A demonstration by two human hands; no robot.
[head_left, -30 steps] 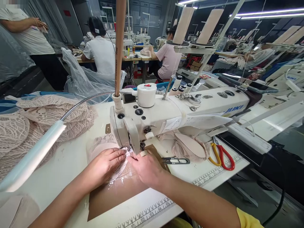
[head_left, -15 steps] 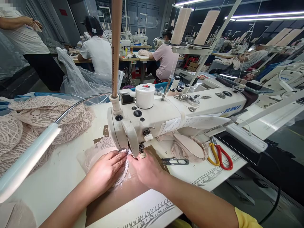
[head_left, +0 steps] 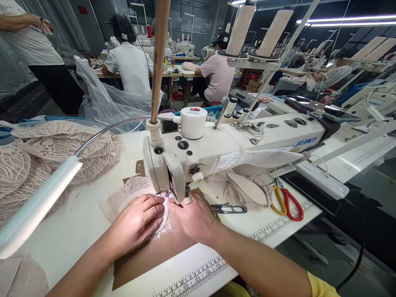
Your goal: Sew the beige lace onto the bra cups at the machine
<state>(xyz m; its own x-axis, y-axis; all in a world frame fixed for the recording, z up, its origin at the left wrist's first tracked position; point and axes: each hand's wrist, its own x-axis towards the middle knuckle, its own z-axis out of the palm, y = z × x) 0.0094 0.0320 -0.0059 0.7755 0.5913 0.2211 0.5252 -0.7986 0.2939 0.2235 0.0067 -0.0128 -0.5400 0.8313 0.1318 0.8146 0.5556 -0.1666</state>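
Observation:
A white sewing machine (head_left: 229, 148) stands across the table. Under its needle lies a pale pink lace piece (head_left: 130, 194). My left hand (head_left: 137, 222) lies flat on the lace just left of the needle, fingers stretched and pressing it down. My right hand (head_left: 194, 218) rests on the brown sheet (head_left: 148, 255) right of the needle, fingers pointing at the presser foot and pressing the lace edge there. Its fingertips are partly hidden by the machine head.
Heaped lace (head_left: 46, 152) lies at the left under a white lamp tube (head_left: 37, 206). Thread snips (head_left: 229, 209), red and yellow scissors (head_left: 289, 202) and pink padded pieces (head_left: 247, 194) lie right of the needle. Other people sit sewing at the back.
The lace has fed further under the needle and turned a little. Both hands shifted slightly with it and stay pressed at the presser foot.

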